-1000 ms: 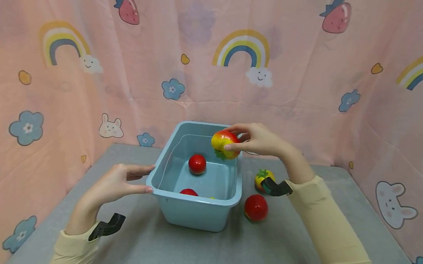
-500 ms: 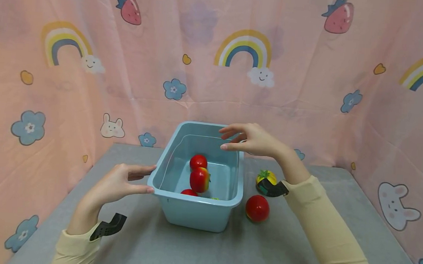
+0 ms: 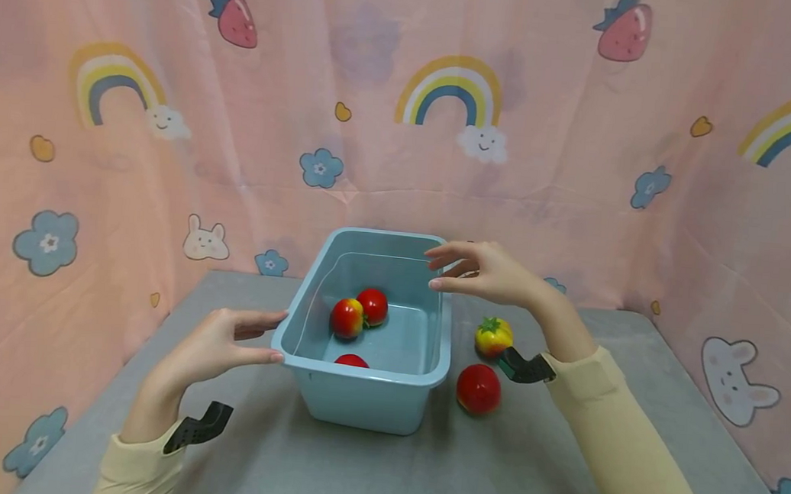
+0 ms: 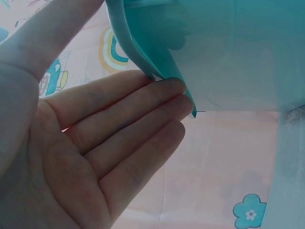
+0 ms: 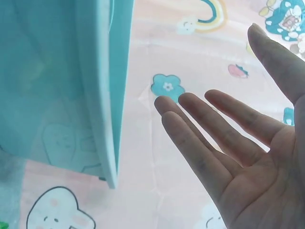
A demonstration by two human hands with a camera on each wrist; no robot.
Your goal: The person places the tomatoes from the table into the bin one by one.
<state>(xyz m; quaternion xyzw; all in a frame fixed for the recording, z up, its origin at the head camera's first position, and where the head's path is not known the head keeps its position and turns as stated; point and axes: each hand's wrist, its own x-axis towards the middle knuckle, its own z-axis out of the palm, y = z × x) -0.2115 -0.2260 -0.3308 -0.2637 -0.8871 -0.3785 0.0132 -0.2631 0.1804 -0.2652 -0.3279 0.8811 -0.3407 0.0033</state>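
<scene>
In the head view a light blue plastic bin (image 3: 364, 398) stands on the grey table. My left hand (image 3: 226, 350) touches its left rim, fingers and thumb extended; the left wrist view has the fingertips right at the rim. My right hand (image 3: 486, 275) holds nothing over the bin's right rim, and its fingers (image 5: 214, 129) are spread in the right wrist view. Inside the bin lie a red-and-yellow toy fruit (image 3: 347, 319) with a green leafy top, a red one (image 3: 373, 307) against it, and another red one (image 3: 351, 360) partly hidden by the front wall.
Right of the bin, a yellow-and-red toy fruit (image 3: 493, 336) with a green top sits on the table (image 3: 525, 455), partly behind the right wrist's black strap piece. A red one (image 3: 478, 389) lies nearer. A pink patterned curtain (image 3: 548, 135) hangs behind.
My right hand has let go of the red-and-yellow toy fruit, which dropped into the bin and rolled left. That hand then drew slightly back to the right. My left hand stays at the rim.
</scene>
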